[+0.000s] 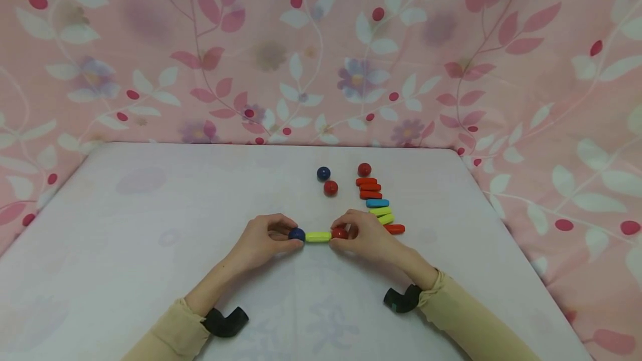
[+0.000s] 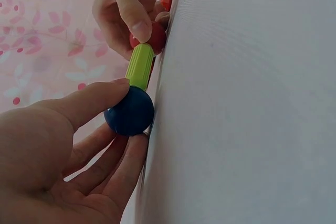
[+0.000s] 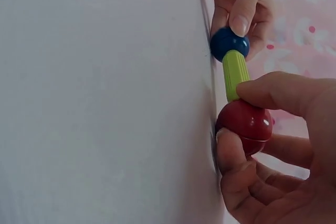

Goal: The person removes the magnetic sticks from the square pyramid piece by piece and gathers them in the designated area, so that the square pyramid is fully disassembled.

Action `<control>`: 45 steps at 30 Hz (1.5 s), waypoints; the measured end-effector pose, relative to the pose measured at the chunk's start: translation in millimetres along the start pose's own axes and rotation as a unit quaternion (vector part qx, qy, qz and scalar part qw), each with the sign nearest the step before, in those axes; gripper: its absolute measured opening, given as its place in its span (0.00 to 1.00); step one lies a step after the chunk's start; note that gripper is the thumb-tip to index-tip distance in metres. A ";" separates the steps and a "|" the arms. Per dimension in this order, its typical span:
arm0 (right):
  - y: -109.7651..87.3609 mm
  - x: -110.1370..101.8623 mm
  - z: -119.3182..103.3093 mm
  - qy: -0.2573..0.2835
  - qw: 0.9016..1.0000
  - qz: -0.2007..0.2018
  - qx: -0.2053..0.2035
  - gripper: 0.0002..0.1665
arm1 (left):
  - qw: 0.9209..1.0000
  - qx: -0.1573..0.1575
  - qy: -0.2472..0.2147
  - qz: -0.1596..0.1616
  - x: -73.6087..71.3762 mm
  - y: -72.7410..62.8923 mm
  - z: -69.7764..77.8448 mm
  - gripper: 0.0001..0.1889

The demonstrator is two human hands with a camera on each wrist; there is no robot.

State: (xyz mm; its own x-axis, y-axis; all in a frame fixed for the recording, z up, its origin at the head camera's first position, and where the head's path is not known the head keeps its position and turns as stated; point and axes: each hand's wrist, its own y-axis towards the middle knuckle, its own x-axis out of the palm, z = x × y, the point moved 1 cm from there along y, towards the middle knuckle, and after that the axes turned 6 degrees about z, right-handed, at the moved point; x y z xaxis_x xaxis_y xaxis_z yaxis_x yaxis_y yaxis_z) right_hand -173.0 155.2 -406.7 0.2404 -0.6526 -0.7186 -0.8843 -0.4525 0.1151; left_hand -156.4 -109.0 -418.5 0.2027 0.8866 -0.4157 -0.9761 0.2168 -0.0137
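A yellow-green ribbed rod (image 1: 318, 237) joins a dark blue ball (image 2: 129, 111) on its left end to a red ball (image 3: 245, 123) on its right end. The three lie in one line low over the table. My left hand (image 1: 263, 242) pinches the blue ball between thumb and fingers. On the other end, my right hand (image 1: 368, 235) grips the red ball, its thumb beside the spot where rod and ball meet. Both wrist views show the fingertips wrapped partly around the balls, close to the tabletop.
Behind the hands sit a loose blue ball (image 1: 323, 173), a red ball (image 1: 330, 188) and another red ball (image 1: 364, 169). Several red rods (image 1: 370, 195), a blue rod (image 1: 377, 203) and yellow-green rods (image 1: 380, 211) form a column beside my right hand. A floral curtain (image 1: 321, 54) borders the white table (image 1: 150, 210).
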 end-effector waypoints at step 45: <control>34.9 -22.5 13.2 0.109 0.981 0.097 0.132 0.20 | 1.000 -0.005 0.021 0.001 0.7 0.2 1.0 0.17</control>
State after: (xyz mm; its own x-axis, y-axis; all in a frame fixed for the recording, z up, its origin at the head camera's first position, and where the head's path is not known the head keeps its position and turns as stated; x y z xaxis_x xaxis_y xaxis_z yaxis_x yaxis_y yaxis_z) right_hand -214.5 162.0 -395.5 0.1123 -0.8376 -0.5346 -0.9875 -0.1537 0.0334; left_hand -156.3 -107.9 -417.9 0.1980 0.8690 -0.4535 -0.9772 0.2112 -0.0218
